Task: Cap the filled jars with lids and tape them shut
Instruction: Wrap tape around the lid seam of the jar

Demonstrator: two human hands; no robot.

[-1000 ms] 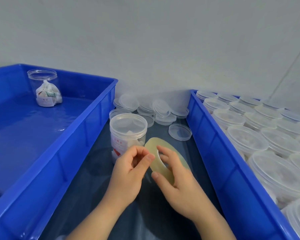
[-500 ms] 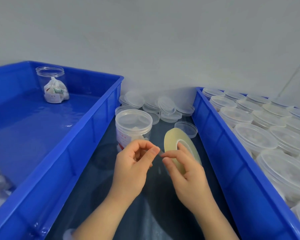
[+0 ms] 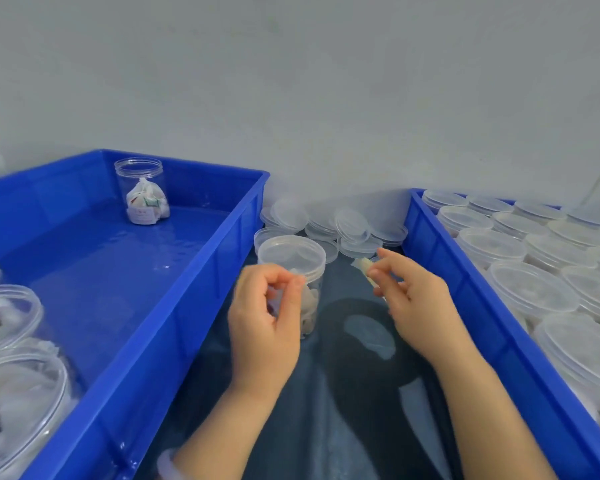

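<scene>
A clear jar with a lid on it (image 3: 291,252) stands on the dark surface between two blue bins. Just in front of it, my left hand (image 3: 264,327) has thumb and forefinger pinched together, seemingly on the free end of the clear tape; the strip itself is too faint to see. My right hand (image 3: 420,303) holds the yellowish tape roll (image 3: 362,266), seen edge-on, to the right of the jar. The two hands are well apart, and the roll is mostly hidden by my fingers.
The left blue bin (image 3: 194,282) holds one open filled jar (image 3: 144,192) at the back and several filled jars (image 3: 11,393) at its near left. The right blue bin (image 3: 465,289) is packed with lidded jars (image 3: 527,289). Loose lids (image 3: 343,226) are piled by the wall.
My hands have drawn apart: the right hand carried the tape roll right and away, turning it edge-on, while the left hand stayed pinched beside the jar.
</scene>
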